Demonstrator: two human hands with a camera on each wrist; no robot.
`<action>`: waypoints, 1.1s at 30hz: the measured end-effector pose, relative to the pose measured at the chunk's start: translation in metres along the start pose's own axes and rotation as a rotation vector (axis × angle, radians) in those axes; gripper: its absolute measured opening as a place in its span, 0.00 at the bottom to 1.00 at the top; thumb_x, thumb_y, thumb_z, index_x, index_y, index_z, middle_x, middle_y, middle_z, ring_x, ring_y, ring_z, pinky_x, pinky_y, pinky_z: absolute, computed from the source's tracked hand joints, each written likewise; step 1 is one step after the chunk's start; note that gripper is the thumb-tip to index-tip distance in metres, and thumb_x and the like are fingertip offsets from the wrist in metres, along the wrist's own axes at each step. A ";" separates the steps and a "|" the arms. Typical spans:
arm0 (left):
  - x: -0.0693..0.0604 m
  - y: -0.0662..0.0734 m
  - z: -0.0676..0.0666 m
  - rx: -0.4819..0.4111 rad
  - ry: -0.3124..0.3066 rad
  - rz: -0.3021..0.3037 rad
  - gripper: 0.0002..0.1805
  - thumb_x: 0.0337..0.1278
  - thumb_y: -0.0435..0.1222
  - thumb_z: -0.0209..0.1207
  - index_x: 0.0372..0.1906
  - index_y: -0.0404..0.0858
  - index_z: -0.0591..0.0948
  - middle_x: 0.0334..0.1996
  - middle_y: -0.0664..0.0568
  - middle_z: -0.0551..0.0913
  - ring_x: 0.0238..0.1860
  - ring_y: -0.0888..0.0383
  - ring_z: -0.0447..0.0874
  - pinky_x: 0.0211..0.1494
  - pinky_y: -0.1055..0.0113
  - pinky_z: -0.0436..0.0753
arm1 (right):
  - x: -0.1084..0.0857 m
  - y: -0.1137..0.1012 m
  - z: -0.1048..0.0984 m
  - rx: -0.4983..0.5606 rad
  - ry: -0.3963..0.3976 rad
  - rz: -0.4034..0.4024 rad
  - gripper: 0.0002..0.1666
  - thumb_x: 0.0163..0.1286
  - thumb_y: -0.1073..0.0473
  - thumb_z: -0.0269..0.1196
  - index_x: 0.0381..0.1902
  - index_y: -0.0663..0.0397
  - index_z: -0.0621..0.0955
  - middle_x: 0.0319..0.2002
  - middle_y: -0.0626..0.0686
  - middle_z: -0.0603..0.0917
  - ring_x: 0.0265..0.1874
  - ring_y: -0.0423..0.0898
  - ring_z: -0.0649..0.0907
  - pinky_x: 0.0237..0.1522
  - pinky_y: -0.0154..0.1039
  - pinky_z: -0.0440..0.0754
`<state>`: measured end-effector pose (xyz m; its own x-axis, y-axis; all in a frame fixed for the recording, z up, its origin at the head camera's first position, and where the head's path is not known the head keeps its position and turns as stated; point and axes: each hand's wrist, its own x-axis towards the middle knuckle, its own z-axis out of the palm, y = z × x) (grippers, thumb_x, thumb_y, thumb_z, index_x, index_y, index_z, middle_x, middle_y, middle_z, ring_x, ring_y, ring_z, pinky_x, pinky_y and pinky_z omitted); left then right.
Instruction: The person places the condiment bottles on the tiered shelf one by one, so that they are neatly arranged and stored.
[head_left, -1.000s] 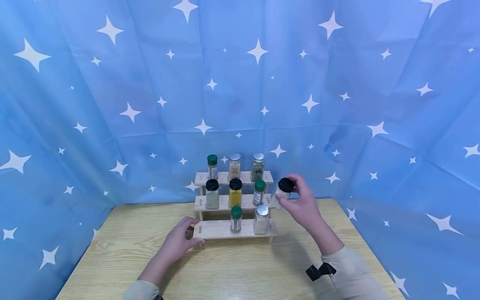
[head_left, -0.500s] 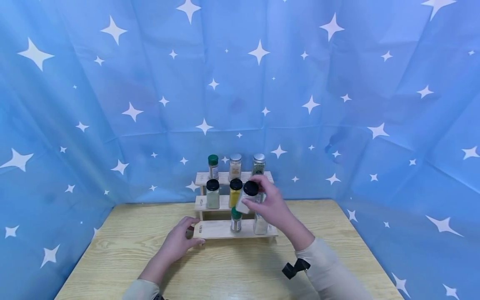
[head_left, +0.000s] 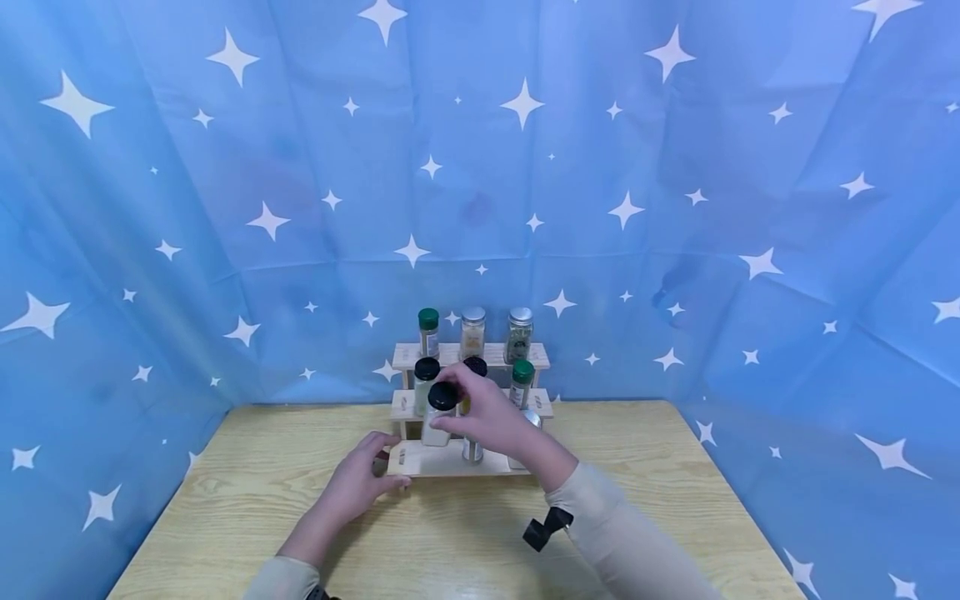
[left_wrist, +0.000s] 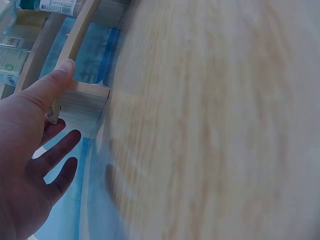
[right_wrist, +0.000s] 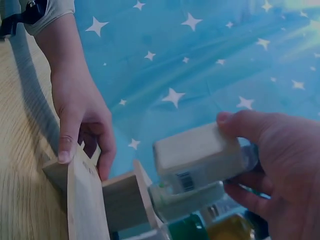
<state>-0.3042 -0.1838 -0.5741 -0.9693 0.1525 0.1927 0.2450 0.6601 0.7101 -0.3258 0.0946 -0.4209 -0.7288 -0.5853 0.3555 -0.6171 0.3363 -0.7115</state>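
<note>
My right hand (head_left: 491, 417) pinches a spice jar (head_left: 437, 428) with a black lid and pale contents. It hangs just above the left part of the bottom shelf, slightly tilted. In the right wrist view the jar's base (right_wrist: 187, 150) and a barcode label show. My left hand (head_left: 351, 485) grips the left end of the wooden spice rack (head_left: 420, 463), its thumb (left_wrist: 55, 82) on the front edge and fingers behind the board. On the bottom shelf, a green-lidded jar (head_left: 472, 452) and a silver-lidded jar (head_left: 532, 418) are partly hidden by my right hand and arm.
The middle shelf bears two black-lidded jars, one pale (head_left: 425, 387) and one yellow, mostly hidden, plus a green-lidded jar (head_left: 521, 382). On the top shelf stand a green-lidded jar (head_left: 428, 332) and two silver-lidded jars (head_left: 472, 335). A blue starry curtain (head_left: 480, 183) hangs behind the table (head_left: 247, 475).
My right hand has carried the black-lidded jar leftward across the front of the rack and lower, from beyond its right end to the bottom shelf's left part. My left hand has stayed put.
</note>
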 end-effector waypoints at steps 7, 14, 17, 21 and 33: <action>0.000 -0.001 0.000 0.001 -0.010 0.005 0.37 0.56 0.47 0.83 0.70 0.46 0.83 0.64 0.57 0.83 0.60 0.52 0.86 0.63 0.47 0.87 | 0.012 -0.001 0.017 -0.143 -0.069 0.093 0.29 0.71 0.50 0.81 0.62 0.39 0.78 0.51 0.41 0.86 0.49 0.39 0.86 0.47 0.36 0.89; -0.001 0.000 0.000 -0.002 -0.016 -0.009 0.38 0.58 0.48 0.83 0.72 0.45 0.82 0.65 0.58 0.82 0.61 0.52 0.86 0.63 0.46 0.87 | 0.016 -0.005 0.029 -0.277 -0.118 0.132 0.29 0.70 0.47 0.81 0.62 0.42 0.79 0.51 0.45 0.89 0.45 0.37 0.87 0.44 0.33 0.88; -0.001 0.001 0.000 -0.002 -0.017 -0.010 0.38 0.58 0.47 0.83 0.71 0.45 0.82 0.65 0.58 0.82 0.60 0.52 0.86 0.63 0.46 0.88 | 0.016 -0.002 0.032 -0.315 -0.130 0.139 0.30 0.70 0.46 0.81 0.63 0.42 0.80 0.50 0.44 0.89 0.45 0.37 0.86 0.44 0.34 0.88; -0.002 0.002 0.001 0.006 -0.016 -0.009 0.38 0.57 0.47 0.83 0.72 0.45 0.82 0.65 0.57 0.82 0.60 0.51 0.86 0.63 0.46 0.88 | 0.016 0.003 0.035 -0.355 -0.128 0.133 0.29 0.68 0.46 0.82 0.61 0.42 0.81 0.50 0.44 0.89 0.45 0.37 0.86 0.45 0.33 0.88; -0.004 0.005 0.003 0.013 -0.019 -0.015 0.39 0.58 0.47 0.83 0.73 0.45 0.81 0.67 0.56 0.81 0.61 0.51 0.86 0.64 0.46 0.88 | 0.012 0.010 0.039 -0.419 -0.109 0.149 0.26 0.70 0.46 0.81 0.59 0.41 0.82 0.46 0.42 0.88 0.41 0.36 0.85 0.39 0.33 0.86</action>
<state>-0.2995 -0.1791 -0.5729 -0.9730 0.1570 0.1691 0.2307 0.6722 0.7036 -0.3289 0.0621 -0.4480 -0.7972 -0.5745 0.1855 -0.5908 0.6794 -0.4351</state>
